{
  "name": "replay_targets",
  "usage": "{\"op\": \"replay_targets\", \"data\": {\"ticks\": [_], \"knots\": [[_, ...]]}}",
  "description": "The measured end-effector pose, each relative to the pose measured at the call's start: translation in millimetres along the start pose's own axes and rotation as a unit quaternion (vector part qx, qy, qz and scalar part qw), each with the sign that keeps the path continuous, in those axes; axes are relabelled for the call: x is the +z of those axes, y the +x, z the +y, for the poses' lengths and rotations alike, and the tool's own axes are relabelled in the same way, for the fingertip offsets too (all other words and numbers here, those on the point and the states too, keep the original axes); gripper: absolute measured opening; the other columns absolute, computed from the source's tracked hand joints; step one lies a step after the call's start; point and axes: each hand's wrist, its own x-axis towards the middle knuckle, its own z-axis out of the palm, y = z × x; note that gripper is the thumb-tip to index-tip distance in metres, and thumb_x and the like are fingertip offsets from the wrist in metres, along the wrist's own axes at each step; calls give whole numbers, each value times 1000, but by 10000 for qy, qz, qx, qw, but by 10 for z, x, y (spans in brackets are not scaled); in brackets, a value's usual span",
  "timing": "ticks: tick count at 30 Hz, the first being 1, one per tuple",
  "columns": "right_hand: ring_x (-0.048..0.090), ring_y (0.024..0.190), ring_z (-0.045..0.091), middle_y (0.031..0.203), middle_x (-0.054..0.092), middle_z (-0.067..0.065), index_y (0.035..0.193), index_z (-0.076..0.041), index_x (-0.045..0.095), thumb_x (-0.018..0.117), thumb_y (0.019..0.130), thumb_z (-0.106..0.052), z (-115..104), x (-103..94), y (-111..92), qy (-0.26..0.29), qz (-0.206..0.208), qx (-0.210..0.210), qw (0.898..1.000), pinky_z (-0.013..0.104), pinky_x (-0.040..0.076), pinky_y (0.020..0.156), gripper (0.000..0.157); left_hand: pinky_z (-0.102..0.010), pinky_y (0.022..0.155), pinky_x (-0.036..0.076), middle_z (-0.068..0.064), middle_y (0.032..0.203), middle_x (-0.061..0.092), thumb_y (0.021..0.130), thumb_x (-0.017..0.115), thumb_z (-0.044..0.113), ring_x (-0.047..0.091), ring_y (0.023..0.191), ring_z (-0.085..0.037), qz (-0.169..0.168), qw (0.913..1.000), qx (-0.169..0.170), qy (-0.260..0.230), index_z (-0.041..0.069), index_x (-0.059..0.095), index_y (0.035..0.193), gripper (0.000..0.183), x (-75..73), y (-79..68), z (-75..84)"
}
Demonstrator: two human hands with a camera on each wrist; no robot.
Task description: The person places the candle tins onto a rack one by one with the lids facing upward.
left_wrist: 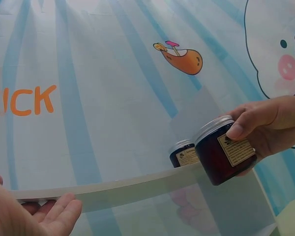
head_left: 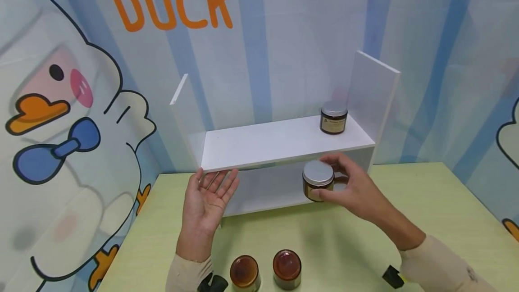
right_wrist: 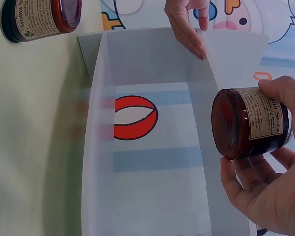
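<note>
- So, head view, surface: pale green table (head_left: 409,206) under the white shelf (head_left: 259,145), soft shadows in front of it.
- Room: light curtain (head_left: 308,35) with blue stripes behind the shelf, orange DUCK lettering (head_left: 179,6) above it; big printed duck (head_left: 81,197) with blue bow tie (head_left: 65,148) left of it.
- Right hand (head_left: 352,188): thumb and fingers clamped round the held jar (head_left: 318,174), silver lid up, in front of the shelf's right half, off the table.
- Left hand (head_left: 208,206): palm up, fingers extended, gripping nothing, fingertips at the shelf's left front corner.
- Second jar (head_left: 334,121) upright on the shelf's upper board, right end. Left front jar (head_left: 245,271) and right front jar (head_left: 287,268) on the table before the shelf, reddish-brown ends up.
- Left wrist view: left fingers reach under the shelf's board edge; orange print (left_wrist: 184,62) on the curtain above the shelf.
- Right wrist view: same clamp, cream label on the jar; red-and-white print (right_wrist: 135,118) shows between the shelf boards. One labelled front jar on the table before the shelf, can't tell which.
</note>
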Motion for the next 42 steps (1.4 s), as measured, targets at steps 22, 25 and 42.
{"op": "replay_targets", "data": {"ticks": [22, 25, 42], "knots": [[59, 112, 20, 126, 60, 4, 133, -14, 53, 87, 82, -17, -161, -49, 169, 35, 1, -67, 10000, 23, 53, 92, 61, -43, 106, 52, -11, 130, 55, 111, 38, 41, 67, 117, -30, 52, 10000, -39, -16, 9, 38, 146, 48, 5, 8, 4], [59, 113, 20, 127, 60, 4, 133, -14, 53, 88, 82, -17, -188, -57, 198, 72, -36, -55, 10000, 25, 52, 94, 62, -43, 106, 52, -11, 129, 56, 110, 38, 41, 67, 118, -30, 40, 10000, -37, -18, 9, 39, 146, 47, 7, 10, 4], [59, 118, 25, 132, 56, 6, 136, -14, 51, 88, 82, -20, -247, -102, 330, 95, -63, 74, 9999, 34, 54, 97, 65, -43, 108, 51, -10, 131, 56, 110, 38, 41, 66, 119, -30, -2, 10000, -38, -2, 10, 38, 147, 48, 9, -2, 1]]}}
